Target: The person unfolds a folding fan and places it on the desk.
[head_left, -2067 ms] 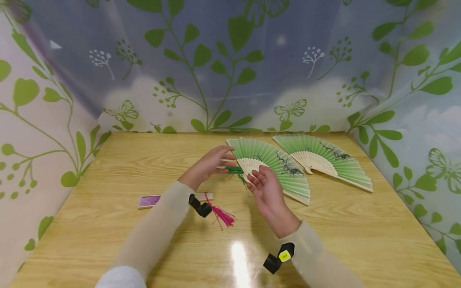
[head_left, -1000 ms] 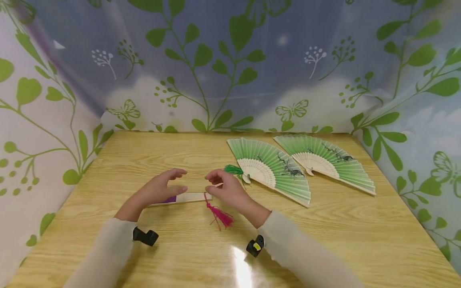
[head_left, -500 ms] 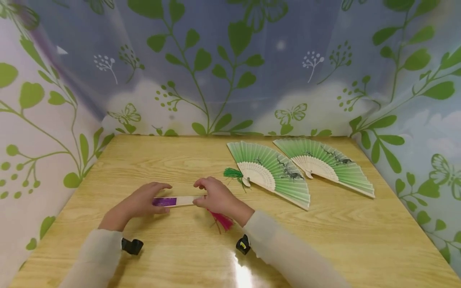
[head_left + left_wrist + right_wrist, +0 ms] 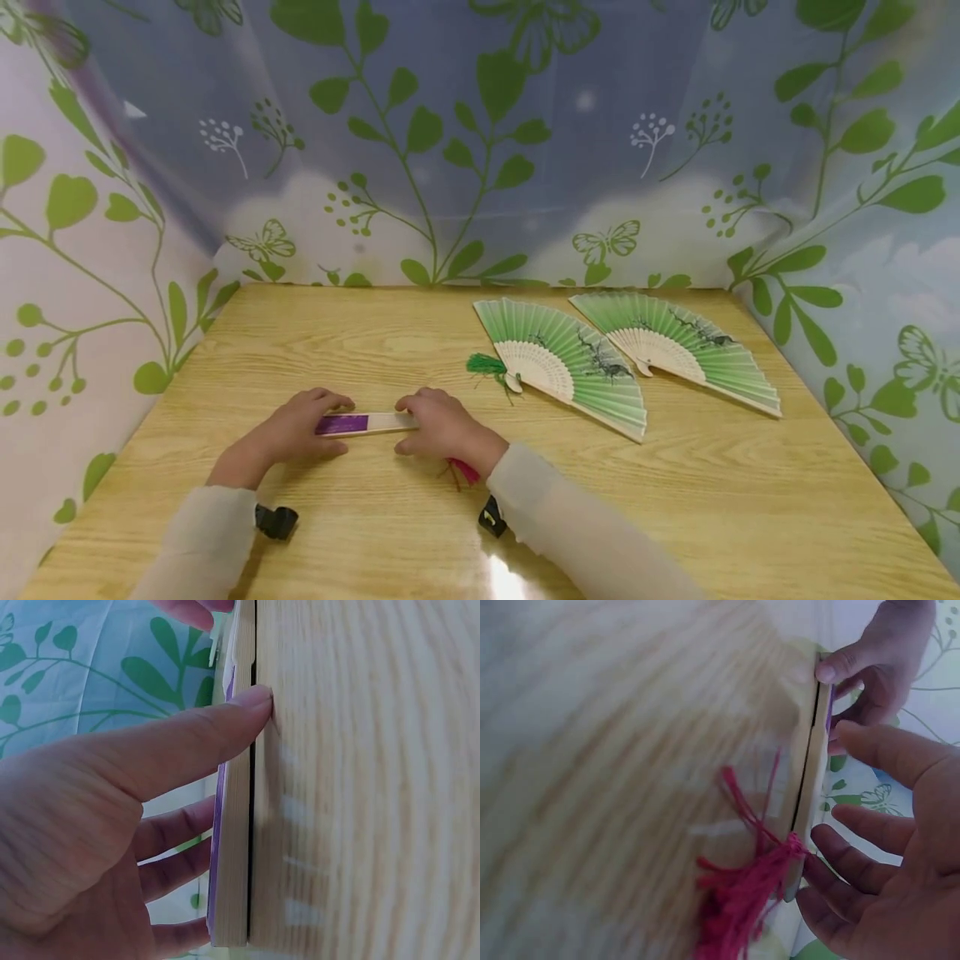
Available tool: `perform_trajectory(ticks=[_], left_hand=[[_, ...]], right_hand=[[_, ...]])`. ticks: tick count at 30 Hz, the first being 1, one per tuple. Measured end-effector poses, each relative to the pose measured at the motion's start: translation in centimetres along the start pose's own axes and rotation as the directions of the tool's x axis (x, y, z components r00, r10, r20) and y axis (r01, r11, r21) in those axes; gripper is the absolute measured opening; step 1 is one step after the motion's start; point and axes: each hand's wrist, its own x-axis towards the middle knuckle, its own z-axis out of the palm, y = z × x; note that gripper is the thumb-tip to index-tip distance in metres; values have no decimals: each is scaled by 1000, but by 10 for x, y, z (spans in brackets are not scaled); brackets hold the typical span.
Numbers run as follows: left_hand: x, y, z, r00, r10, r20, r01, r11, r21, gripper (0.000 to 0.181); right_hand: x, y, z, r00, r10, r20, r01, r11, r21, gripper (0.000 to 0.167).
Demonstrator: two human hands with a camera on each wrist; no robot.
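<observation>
A folded hand fan with a purple panel lies flat on the wooden table. Over its left end, my left hand straddles it, thumb on the near side and fingers on the far side. The left wrist view has the straight thumb across the fan's edge; contact is unclear. At the tasselled end, my right hand spans the fan, thumb and fingers spread apart. A pink tassel hangs there, partly covered by that hand in the head view.
Two opened green folding fans lie at the right: the nearer fan, with a green tassel, and the farther fan. Leaf-patterned cloth encloses the wooden table at the back and sides.
Both hands have come away from the nearer green fan and down around the folded fan. Over the last half second, the right hand has shifted slightly left, covering more of the tassel.
</observation>
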Motion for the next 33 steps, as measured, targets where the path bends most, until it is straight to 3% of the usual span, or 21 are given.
perform_trajectory(ticks=[10,14,22,33], left_hand=[[2,-5,3,995,72,-71,-69,997,39,36],[3,-3,2,997,56,-59,-53,997,47,31],[4,-4,1,999,28,-29,-27,999,33,25],[11,-4,-8,982,175,-73,-166,980,113,25]], right_hand=[[8,0,10,998,-9,-65,-2,988,-155,39],[9,-4,7,999,-4,-47,-5,980,-199,34],[11,-4,7,999,-9,-44,1,984,-179,23],[7,-2,1,999,0,-47,-5,993,-119,22]])
